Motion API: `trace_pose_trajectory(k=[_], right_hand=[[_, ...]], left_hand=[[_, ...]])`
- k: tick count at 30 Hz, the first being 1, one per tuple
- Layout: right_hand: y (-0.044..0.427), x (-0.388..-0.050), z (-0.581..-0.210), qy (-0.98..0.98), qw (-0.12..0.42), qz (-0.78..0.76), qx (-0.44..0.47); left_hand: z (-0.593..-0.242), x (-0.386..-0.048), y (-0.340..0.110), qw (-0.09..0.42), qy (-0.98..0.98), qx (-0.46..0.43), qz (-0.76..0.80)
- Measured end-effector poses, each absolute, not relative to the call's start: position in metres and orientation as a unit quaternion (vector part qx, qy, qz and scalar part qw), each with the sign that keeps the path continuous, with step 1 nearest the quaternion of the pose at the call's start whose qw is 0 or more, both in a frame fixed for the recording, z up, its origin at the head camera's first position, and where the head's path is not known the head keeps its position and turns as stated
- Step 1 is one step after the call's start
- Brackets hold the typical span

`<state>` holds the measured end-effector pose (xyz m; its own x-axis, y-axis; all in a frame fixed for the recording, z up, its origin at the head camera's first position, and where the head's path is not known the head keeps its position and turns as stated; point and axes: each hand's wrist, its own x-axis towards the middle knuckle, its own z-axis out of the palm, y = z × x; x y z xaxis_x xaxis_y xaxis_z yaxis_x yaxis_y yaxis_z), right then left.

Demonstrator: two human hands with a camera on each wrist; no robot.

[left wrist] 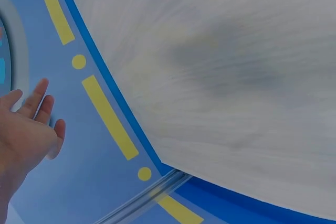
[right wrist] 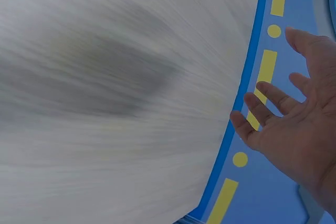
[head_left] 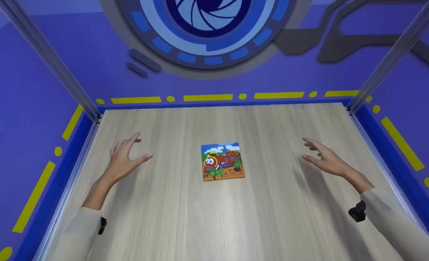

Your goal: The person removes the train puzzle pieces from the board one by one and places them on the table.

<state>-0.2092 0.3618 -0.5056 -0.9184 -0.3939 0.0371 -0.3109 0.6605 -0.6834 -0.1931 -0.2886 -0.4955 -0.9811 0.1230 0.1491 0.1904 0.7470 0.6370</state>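
Observation:
In the head view, a square picture puzzle or board [head_left: 223, 162] with a red cartoon train, clouds and green bushes lies flat near the middle of the table. To its left, my left hand [head_left: 124, 159] hovers over the wood, thumb spread from the loosely bent fingers. My right hand [head_left: 323, 157] is held farther off on the other side, its fingers relaxed. Both hands hold nothing and stay apart from the board. The left wrist view shows the left hand [left wrist: 29, 129] with fingers spread; the right wrist view shows the right hand [right wrist: 299, 114] likewise.
The pale wooden table [head_left: 214, 221] is bordered by a blue back wall [head_left: 102, 65] with yellow markings and blue side walls. Metal posts [head_left: 51, 61] stand at the far corners. A small black device [head_left: 358, 212] sits at the right sleeve.

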Motion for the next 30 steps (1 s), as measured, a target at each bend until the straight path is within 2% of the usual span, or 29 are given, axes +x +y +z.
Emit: trace_pose_trajectory(k=[20, 30], right_hand=[[0.334, -0.211, -0.534, 0.898, 0.084, -0.370, -0.223], [0.318, -0.213, -0.543, 0.878, 0.120, -0.407, -0.223]], left_hand=[[-0.521, -0.195, -0.255, 0.013, -0.925, -0.113, -0.362], [-0.536, -0.191, -0.241, -0.011, -0.919, -0.114, -0.377]])
